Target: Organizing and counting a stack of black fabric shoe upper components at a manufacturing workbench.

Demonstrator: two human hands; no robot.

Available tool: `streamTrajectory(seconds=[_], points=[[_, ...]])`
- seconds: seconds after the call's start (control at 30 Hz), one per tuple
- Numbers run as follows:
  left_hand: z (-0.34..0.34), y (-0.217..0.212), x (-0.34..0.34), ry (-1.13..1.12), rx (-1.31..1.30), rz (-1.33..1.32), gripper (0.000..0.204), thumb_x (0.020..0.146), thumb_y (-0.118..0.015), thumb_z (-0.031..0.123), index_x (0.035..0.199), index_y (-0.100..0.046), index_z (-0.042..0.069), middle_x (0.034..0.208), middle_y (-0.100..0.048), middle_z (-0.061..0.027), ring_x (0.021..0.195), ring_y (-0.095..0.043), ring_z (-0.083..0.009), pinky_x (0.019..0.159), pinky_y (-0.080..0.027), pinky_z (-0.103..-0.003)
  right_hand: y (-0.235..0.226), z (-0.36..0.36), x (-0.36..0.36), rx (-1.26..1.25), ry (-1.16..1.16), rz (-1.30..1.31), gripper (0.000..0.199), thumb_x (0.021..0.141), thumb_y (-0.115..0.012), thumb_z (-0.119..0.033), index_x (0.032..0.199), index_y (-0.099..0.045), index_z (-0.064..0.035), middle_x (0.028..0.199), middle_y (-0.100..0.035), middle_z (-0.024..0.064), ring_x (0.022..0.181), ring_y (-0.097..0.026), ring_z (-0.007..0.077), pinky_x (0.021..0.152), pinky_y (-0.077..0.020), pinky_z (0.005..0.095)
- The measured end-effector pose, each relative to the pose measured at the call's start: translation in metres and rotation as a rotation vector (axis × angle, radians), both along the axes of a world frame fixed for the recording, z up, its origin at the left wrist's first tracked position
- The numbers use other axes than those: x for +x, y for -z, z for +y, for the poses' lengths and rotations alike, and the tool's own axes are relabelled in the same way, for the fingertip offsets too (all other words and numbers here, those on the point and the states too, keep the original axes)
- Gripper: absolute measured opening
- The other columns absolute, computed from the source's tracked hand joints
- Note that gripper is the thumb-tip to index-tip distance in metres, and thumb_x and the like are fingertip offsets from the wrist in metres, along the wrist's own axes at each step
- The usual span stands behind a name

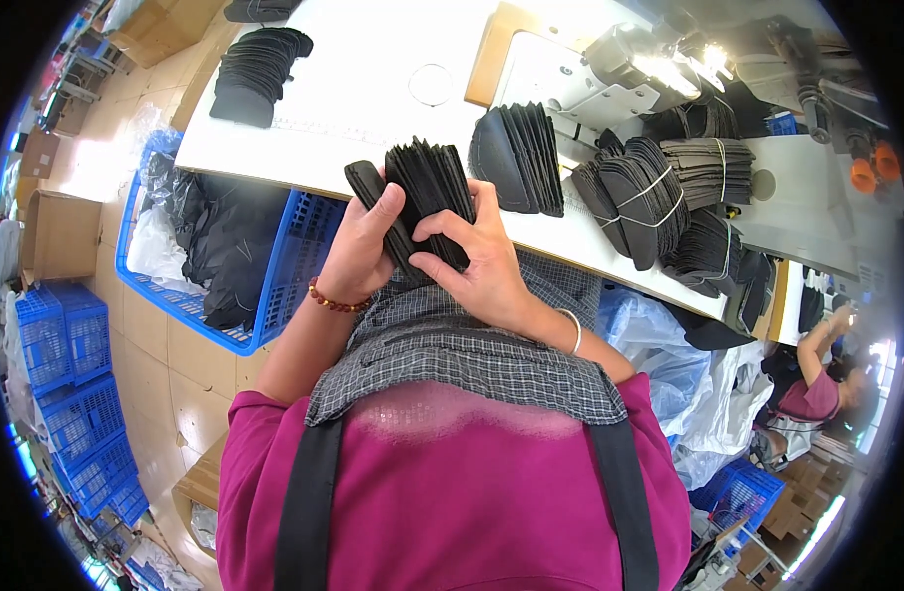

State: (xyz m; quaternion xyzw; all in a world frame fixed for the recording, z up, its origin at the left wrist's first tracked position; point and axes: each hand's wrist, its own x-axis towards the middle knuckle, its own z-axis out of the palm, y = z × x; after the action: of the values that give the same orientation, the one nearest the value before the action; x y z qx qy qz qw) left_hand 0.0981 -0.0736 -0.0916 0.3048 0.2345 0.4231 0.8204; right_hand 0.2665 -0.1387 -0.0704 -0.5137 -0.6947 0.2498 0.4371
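Both hands are at the front edge of the white table, over my checked apron. My left hand (365, 241) is closed round a thin bunch of black cloth pieces (365, 182), its thumb lying along them. Next to it, a thicker fanned stack of black cloth pieces (427, 182) is gripped by my right hand (486, 258), with thumb and index finger bent at its lower end. The stack's upper edges are spread apart. Just to the right, another fanned black stack (519, 158) rests on the table.
A sewing machine (619, 74) stands at the back right, near several tied bundles (639, 197) of dark pieces. One more black stack (260, 74) lies far left. A blue crate (309, 231) of dark cloth sits below the table's left edge. Another person (816, 394) works at right.
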Motion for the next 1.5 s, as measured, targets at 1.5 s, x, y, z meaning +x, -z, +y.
streamTrajectory(seconds=[1.5], points=[[0.005,0.01,-0.003,0.066,0.044,0.037,0.07,0.103,-0.055,0.053,0.146,-0.045,-0.001,0.14,-0.059,-0.0167,0.124,-0.063,-0.0238,0.102,-0.056,-0.038,0.003,0.001,0.001,-0.016,-0.032,0.071,0.027,0.08,-0.075,-0.003,0.1,-0.069,-0.0192,0.134,-0.047,0.019,0.125,-0.047,0.0387,0.101,-0.0416,0.0493]])
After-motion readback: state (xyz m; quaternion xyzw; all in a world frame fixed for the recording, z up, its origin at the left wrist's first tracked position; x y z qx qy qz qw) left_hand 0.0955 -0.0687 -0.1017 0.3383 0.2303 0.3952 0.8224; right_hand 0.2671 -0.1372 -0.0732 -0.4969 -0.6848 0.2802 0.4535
